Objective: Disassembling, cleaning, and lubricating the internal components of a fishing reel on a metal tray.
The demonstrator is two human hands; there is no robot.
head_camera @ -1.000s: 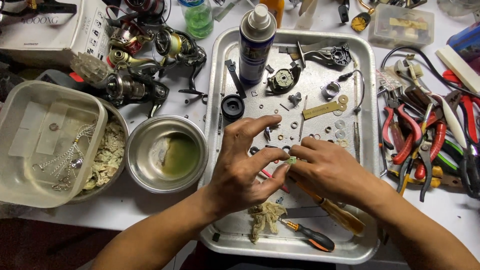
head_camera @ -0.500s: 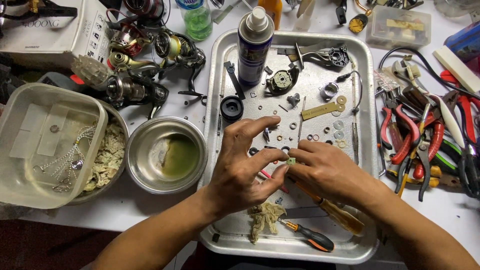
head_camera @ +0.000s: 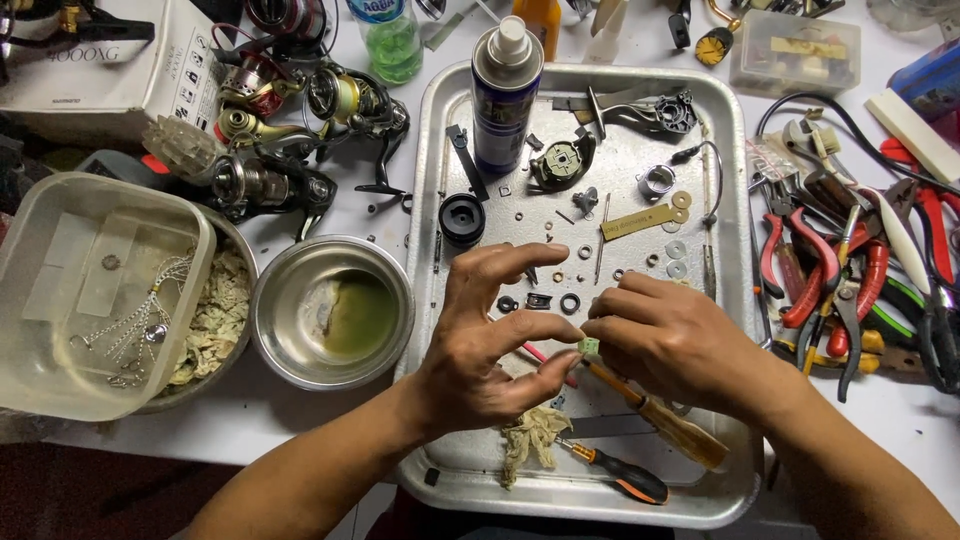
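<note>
White workbench, cluttered; metal tray (head_camera: pixel 730 180) under both hands. Left hand (head_camera: pixel 490 340) and right hand (head_camera: pixel 670 340) meet over the tray middle, both pinching one small pale-green part (head_camera: pixel 590 347) between fingertips; left fingers otherwise spread. Wooden-handled screwdriver (head_camera: pixel 665 420) lies just below the right hand, black-handled screwdriver (head_camera: pixel 620 475) and a rag scrap (head_camera: pixel 530 440) below the left. Washers, rings and a spray can (head_camera: pixel 505 95) beyond the hands. Steel bowl (head_camera: pixel 335 310) of green liquid left of the left hand; pliers (head_camera: pixel 830 280) right of the right hand.
</note>
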